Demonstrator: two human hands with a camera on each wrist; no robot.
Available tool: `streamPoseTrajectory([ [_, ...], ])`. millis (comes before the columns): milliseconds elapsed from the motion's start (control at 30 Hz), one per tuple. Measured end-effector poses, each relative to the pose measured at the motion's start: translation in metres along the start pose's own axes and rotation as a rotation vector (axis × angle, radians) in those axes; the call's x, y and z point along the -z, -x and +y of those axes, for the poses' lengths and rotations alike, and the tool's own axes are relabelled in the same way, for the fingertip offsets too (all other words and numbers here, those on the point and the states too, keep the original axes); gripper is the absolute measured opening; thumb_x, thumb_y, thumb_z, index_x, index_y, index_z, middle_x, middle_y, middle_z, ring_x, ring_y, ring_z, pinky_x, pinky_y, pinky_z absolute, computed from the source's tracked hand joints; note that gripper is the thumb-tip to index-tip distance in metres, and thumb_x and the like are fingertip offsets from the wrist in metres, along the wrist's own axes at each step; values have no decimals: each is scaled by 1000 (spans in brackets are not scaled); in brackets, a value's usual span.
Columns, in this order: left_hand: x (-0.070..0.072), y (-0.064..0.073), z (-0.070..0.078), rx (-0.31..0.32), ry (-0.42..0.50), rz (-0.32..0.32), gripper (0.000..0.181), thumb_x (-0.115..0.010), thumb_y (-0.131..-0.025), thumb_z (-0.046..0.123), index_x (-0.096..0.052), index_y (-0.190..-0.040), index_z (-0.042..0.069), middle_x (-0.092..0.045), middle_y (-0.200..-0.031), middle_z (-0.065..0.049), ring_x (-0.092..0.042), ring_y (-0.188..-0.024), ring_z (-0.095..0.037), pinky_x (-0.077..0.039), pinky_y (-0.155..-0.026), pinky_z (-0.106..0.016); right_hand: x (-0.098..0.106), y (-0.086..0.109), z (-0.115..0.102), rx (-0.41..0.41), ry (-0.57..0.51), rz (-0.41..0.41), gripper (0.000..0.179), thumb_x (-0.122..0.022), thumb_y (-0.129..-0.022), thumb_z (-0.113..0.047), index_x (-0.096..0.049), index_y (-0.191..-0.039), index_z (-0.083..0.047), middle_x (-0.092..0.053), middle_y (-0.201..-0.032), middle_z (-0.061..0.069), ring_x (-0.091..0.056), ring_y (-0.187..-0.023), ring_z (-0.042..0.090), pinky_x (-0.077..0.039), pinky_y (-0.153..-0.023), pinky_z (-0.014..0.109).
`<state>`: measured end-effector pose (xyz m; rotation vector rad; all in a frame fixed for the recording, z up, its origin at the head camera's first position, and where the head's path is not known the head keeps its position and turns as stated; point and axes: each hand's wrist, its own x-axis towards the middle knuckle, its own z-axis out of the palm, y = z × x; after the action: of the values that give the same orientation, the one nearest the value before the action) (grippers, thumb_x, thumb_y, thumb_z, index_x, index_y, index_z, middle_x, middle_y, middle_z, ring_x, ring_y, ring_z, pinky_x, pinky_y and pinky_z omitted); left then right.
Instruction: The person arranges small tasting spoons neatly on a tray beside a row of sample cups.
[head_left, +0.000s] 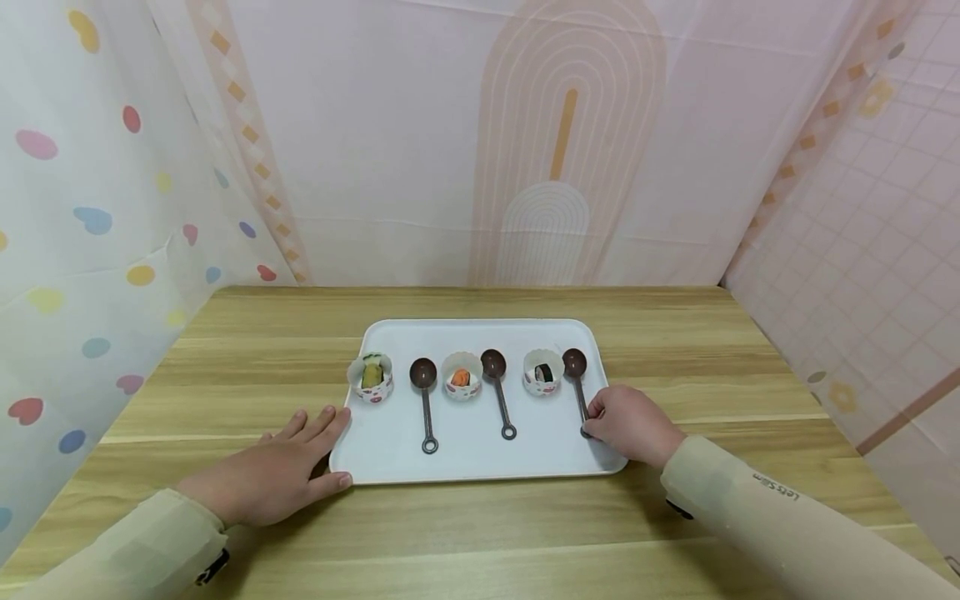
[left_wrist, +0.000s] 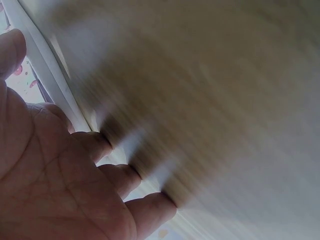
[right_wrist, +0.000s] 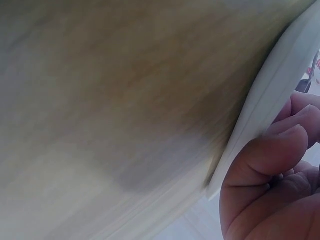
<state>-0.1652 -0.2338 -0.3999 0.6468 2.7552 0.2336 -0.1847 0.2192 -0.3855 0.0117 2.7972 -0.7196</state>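
Observation:
A white tray (head_left: 465, 462) lies on the table with three brown long-handled scoops (head_left: 423, 374) and three paper baking cups on it. My left hand (head_left: 273, 475) rests at the tray's left edge, fingers stretched out; the left wrist view shows its fingertips on the wood. On the right, my right hand (head_left: 633, 425) pinches the handle end of the rightmost scoop (head_left: 575, 364), whose bowl lies beside a paper cup (head_left: 542, 387) with a sushi-like roll. The middle cup (head_left: 461, 392) holds an orange-topped piece, and the left cup (head_left: 371, 394) a green-yellow one.
Wood-grain table (head_left: 480, 533) surrounds the tray on every side. Behind stands a pale patterned curtain (head_left: 390, 167), with a dotted cloth (head_left: 90, 250) at the left and a grid-patterned one (head_left: 885, 250) at the right.

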Motion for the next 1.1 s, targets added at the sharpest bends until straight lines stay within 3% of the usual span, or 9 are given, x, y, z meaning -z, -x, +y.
streamPoseTrajectory([
  [1100,0,0,-1,19,2,-9,100,-46,-100,76,-22,-168,6,-25,-171,-27,-23,-151,-65,-32,-107,-84,1,3,-1,16,21,8,12,-75,-95,-15,-72,-86,-7,-67,-81,2,-60,-74,16,-52,-59,27],
])
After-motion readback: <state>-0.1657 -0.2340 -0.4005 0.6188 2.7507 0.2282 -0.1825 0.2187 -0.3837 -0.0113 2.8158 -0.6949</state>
